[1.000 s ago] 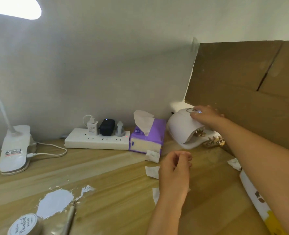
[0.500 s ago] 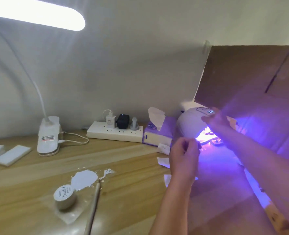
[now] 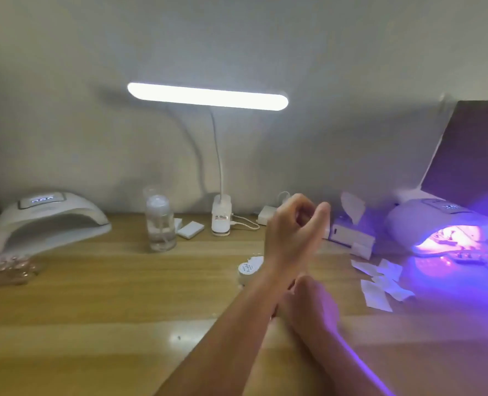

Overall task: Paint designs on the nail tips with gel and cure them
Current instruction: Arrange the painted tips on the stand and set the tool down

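Note:
A white curing lamp [image 3: 437,221] at the right glows purple, with a row of nail tips [image 3: 463,252] under its opening. A second white curing lamp [image 3: 45,221] stands at the far left, unlit inside, with more nail tips [image 3: 5,270] in front of it. A small round gel jar [image 3: 247,271] sits mid-desk. My left hand [image 3: 294,227] is raised above the desk with its fingers curled, and I see nothing in it. My right hand [image 3: 311,304] lies low near the desk, its fingers hidden behind my left forearm.
A lit desk lamp [image 3: 208,97] hangs over the wooden desk [image 3: 108,310]. A clear bottle [image 3: 159,221], white blocks [image 3: 191,229], a tissue box [image 3: 351,232] and scattered paper scraps [image 3: 380,281] lie about. A brown board [image 3: 474,150] leans at the right.
The right lamp lit up purple. My right hand left the lamp's top and dropped to the desk under my left forearm. The view swung left, showing the second lamp.

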`<state>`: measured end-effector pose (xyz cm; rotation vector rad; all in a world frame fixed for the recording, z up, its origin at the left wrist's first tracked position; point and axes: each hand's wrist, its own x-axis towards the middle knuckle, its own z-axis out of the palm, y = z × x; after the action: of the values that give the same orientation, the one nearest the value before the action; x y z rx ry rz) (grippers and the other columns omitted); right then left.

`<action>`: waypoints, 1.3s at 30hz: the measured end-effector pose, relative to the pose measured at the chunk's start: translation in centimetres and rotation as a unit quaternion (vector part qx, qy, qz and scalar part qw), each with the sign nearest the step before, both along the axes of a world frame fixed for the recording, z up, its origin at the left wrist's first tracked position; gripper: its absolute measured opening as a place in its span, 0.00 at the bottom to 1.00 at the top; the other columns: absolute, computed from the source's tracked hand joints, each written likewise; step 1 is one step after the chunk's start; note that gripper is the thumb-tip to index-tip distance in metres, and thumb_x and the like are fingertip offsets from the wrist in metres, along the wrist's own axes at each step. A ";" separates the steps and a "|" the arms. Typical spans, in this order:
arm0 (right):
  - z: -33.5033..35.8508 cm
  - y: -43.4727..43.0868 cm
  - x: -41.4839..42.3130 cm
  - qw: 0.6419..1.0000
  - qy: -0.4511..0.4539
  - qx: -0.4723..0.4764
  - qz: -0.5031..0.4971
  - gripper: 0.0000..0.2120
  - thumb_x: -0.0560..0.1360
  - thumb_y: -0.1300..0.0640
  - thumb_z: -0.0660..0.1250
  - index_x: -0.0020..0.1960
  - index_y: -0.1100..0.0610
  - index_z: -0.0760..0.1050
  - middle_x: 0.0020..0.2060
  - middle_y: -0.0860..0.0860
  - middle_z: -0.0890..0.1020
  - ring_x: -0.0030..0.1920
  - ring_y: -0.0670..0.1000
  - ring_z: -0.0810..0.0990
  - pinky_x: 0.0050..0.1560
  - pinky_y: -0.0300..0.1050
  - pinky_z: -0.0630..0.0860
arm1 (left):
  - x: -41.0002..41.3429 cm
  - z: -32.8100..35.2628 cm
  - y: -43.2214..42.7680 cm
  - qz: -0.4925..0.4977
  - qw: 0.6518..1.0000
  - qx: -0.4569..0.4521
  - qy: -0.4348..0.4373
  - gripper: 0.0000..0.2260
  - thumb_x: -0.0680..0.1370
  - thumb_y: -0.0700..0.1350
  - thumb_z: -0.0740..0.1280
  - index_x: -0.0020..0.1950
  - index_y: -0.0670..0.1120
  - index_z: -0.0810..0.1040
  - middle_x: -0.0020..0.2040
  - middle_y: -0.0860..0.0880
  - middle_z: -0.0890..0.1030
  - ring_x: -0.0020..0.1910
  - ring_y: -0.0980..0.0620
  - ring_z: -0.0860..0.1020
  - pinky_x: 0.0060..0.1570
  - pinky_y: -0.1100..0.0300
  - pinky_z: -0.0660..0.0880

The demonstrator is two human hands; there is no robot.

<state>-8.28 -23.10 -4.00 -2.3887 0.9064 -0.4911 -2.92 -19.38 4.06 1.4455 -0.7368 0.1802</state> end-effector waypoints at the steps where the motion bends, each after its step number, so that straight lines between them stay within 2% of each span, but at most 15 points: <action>1: -0.1 0.9 0.0 0.999 0.011 -0.027 0.015 0.12 0.74 0.45 0.63 0.42 0.54 0.70 0.32 0.45 0.79 0.37 0.52 0.79 0.36 0.43 0.70 | 1.4 -0.9 2.6 0.041 0.999 0.025 -0.022 0.16 0.74 0.49 0.70 0.29 0.53 0.68 0.24 0.57 0.69 0.25 0.59 0.66 0.31 0.60 0.64; 3: -0.5 1.3 -0.3 0.995 0.021 -0.093 0.036 0.14 0.75 0.42 0.60 0.42 0.53 0.69 0.35 0.46 0.78 0.43 0.55 0.81 0.37 0.45 0.69 | 4.3 -2.7 8.0 0.138 0.986 0.085 -0.049 0.16 0.74 0.50 0.71 0.30 0.52 0.68 0.24 0.57 0.70 0.25 0.60 0.68 0.29 0.63 0.64; 6: -0.8 1.7 -0.3 0.992 0.011 -0.113 0.050 0.14 0.76 0.43 0.61 0.40 0.52 0.67 0.34 0.47 0.74 0.41 0.56 0.76 0.36 0.46 0.65 | 8.0 -5.0 17.7 0.284 0.940 0.190 -0.002 0.16 0.73 0.57 0.71 0.33 0.51 0.70 0.29 0.56 0.75 0.31 0.57 0.74 0.31 0.60 0.66; 9: -0.7 1.3 -0.4 0.993 0.017 -0.106 0.038 0.14 0.76 0.44 0.63 0.39 0.53 0.69 0.34 0.49 0.76 0.40 0.57 0.76 0.36 0.45 0.67 | 10.4 -6.9 26.5 0.388 0.875 0.283 0.062 0.16 0.70 0.59 0.72 0.41 0.50 0.71 0.38 0.54 0.79 0.41 0.47 0.79 0.40 0.56 0.72; 11: -0.7 1.4 -0.6 0.995 0.013 -0.097 0.033 0.14 0.76 0.46 0.64 0.38 0.54 0.71 0.35 0.51 0.78 0.41 0.58 0.78 0.37 0.46 0.69 | 11.6 -7.5 31.5 0.454 0.835 0.298 0.093 0.20 0.68 0.59 0.75 0.46 0.49 0.70 0.47 0.49 0.80 0.48 0.44 0.79 0.47 0.53 0.74; 14: -1.1 0.9 -0.4 0.996 -0.005 -0.088 0.021 0.13 0.74 0.46 0.67 0.35 0.53 0.73 0.33 0.50 0.79 0.38 0.57 0.78 0.35 0.45 0.71 | 12.7 -8.0 37.3 0.540 0.782 0.282 0.134 0.31 0.62 0.60 0.78 0.54 0.45 0.69 0.58 0.41 0.76 0.59 0.40 0.74 0.57 0.48 0.71; 16: -1.6 0.2 -0.1 0.997 -0.011 -0.079 0.013 0.14 0.72 0.45 0.68 0.34 0.52 0.74 0.32 0.49 0.79 0.36 0.56 0.77 0.36 0.47 0.72 | 13.3 -8.4 39.8 0.549 0.751 0.312 0.191 0.44 0.58 0.65 0.79 0.63 0.44 0.65 0.67 0.39 0.69 0.67 0.39 0.68 0.66 0.46 0.66; 20: -3.9 -2.6 0.6 0.996 -0.046 -0.073 0.001 0.12 0.65 0.36 0.64 0.38 0.43 0.76 0.25 0.47 0.79 0.31 0.53 0.78 0.35 0.49 0.76 | 14.3 -8.9 41.0 0.534 0.712 0.392 0.233 0.63 0.51 0.75 0.74 0.74 0.43 0.53 0.75 0.41 0.62 0.73 0.42 0.62 0.69 0.48 0.60; 24: -8.4 -9.3 2.3 0.997 -0.053 -0.043 -0.034 0.17 0.64 0.31 0.64 0.47 0.39 0.77 0.26 0.40 0.80 0.28 0.48 0.80 0.30 0.43 0.77 | 15.9 -9.0 40.4 0.527 0.696 0.433 0.224 0.66 0.49 0.80 0.67 0.75 0.43 0.51 0.75 0.43 0.64 0.73 0.44 0.63 0.67 0.49 0.60; 27: -11.6 -14.2 3.9 0.998 -0.063 -0.016 -0.023 0.33 0.62 0.17 0.57 0.49 0.42 0.77 0.27 0.41 0.81 0.26 0.47 0.81 0.19 0.45 0.72 | 17.0 -9.0 40.3 0.530 0.693 0.435 0.221 0.65 0.52 0.81 0.66 0.75 0.42 0.52 0.75 0.44 0.65 0.73 0.44 0.62 0.66 0.49 0.60; 29: -12.8 -15.7 4.4 0.997 -0.074 -0.003 -0.025 0.38 0.57 0.14 0.55 0.49 0.42 0.76 0.26 0.43 0.81 0.25 0.47 0.80 0.15 0.45 0.70 | 17.6 -9.1 40.3 0.532 0.697 0.431 0.213 0.62 0.53 0.80 0.68 0.74 0.42 0.55 0.74 0.44 0.66 0.72 0.43 0.62 0.66 0.48 0.60; 32: -11.7 -14.3 3.5 0.996 -0.075 0.001 -0.043 0.35 0.60 0.15 0.56 0.50 0.40 0.78 0.27 0.41 0.82 0.25 0.46 0.81 0.17 0.44 0.72 | 17.4 -9.4 40.5 0.535 0.705 0.416 0.207 0.59 0.52 0.77 0.70 0.71 0.43 0.58 0.72 0.43 0.66 0.71 0.43 0.62 0.66 0.49 0.61; 34: -10.0 -11.8 2.4 0.996 -0.073 0.006 -0.045 0.29 0.64 0.18 0.59 0.49 0.38 0.78 0.28 0.39 0.82 0.28 0.47 0.82 0.26 0.46 0.79 | 16.7 -9.4 40.9 0.520 0.716 0.420 0.200 0.59 0.52 0.77 0.71 0.70 0.44 0.57 0.72 0.43 0.65 0.71 0.43 0.61 0.66 0.50 0.62; 36: -7.9 -8.6 1.3 0.996 -0.082 0.014 -0.027 0.24 0.65 0.21 0.61 0.49 0.36 0.78 0.28 0.38 0.82 0.31 0.50 0.83 0.36 0.51 0.82 | 15.7 -9.2 41.1 0.478 0.741 0.430 0.195 0.59 0.51 0.76 0.72 0.71 0.46 0.56 0.72 0.44 0.64 0.72 0.42 0.60 0.67 0.50 0.62; 39: -4.1 -3.8 0.1 0.994 -0.108 0.015 -0.021 0.17 0.64 0.26 0.62 0.46 0.33 0.78 0.29 0.35 0.81 0.33 0.50 0.81 0.37 0.48 0.77 | 13.6 -8.8 40.0 0.381 0.789 0.446 0.182 0.61 0.45 0.78 0.68 0.71 0.50 0.56 0.73 0.46 0.62 0.72 0.42 0.59 0.69 0.50 0.62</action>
<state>-8.20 -26.92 -8.12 -2.2405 0.8614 -0.7325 10.70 20.65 -4.72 2.5566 0.1998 0.1623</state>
